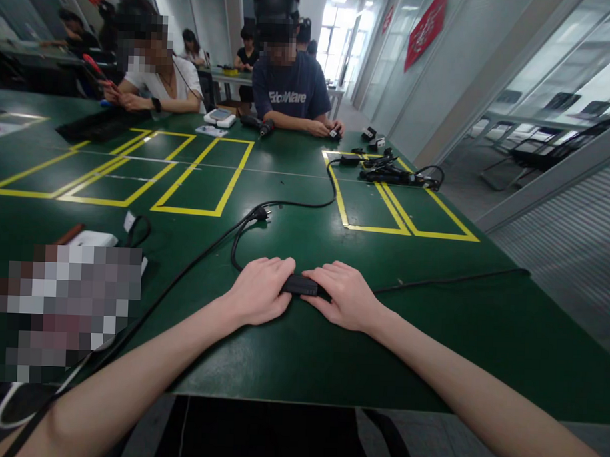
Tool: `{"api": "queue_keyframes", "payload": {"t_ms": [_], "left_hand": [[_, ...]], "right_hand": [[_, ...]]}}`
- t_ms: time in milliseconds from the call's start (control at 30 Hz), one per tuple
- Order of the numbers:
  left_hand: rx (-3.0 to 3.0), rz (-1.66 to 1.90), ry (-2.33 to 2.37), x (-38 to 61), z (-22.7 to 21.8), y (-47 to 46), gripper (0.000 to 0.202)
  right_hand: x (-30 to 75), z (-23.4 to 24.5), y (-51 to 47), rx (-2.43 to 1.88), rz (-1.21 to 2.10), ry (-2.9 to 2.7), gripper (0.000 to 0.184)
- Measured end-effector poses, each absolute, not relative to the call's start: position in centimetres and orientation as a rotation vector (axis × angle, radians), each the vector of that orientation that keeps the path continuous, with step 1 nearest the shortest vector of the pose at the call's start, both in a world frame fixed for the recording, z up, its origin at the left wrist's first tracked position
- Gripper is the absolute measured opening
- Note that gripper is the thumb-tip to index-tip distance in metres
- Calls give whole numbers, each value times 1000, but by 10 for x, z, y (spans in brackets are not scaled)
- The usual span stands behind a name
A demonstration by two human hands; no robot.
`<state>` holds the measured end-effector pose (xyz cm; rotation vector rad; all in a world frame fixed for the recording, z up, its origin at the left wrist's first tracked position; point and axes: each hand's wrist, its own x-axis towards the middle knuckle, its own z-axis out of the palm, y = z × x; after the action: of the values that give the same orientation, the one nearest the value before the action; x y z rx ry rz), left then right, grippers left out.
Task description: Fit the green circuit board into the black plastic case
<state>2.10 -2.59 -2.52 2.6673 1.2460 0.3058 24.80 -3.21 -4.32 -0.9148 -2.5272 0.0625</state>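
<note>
A black power adapter [301, 286] lies level between my two hands, close above or on the green table [260, 360]. My left hand [263, 290] is closed round its left end, thumb and fingers on either side. At the other end, my right hand [347, 295] pinches the adapter's right end. Beyond my left hand a black power cord [234, 243] loops up toward a plug [260, 214]. Another black cord [448, 281] runs from behind my right hand to the table's right edge. My palms hide both ends of the adapter.
Yellow tape rectangles [185, 211] mark the table. A heap of black cables and adapters [387, 170] lies at the far right. A pixelated object [72, 307] sits at left beside a long cord [183, 271]. Across the table, two people work near a drill [263, 127] and a white device [219, 117].
</note>
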Motion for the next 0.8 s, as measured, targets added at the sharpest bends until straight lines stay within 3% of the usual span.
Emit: {"api": "queue_keyframes", "payload": {"t_ms": [433, 600, 800], "left_hand": [[2785, 412, 1092, 18, -25, -27, 9], [2938, 476, 850, 12, -27, -23, 33], [2965, 570, 807, 14, -30, -23, 38]], "right_hand": [[253, -44, -35, -946, 62, -2565, 25], [255, -42, -38, -916, 40, -2589, 26], [260, -42, -33, -765, -62, -2574, 31]]}}
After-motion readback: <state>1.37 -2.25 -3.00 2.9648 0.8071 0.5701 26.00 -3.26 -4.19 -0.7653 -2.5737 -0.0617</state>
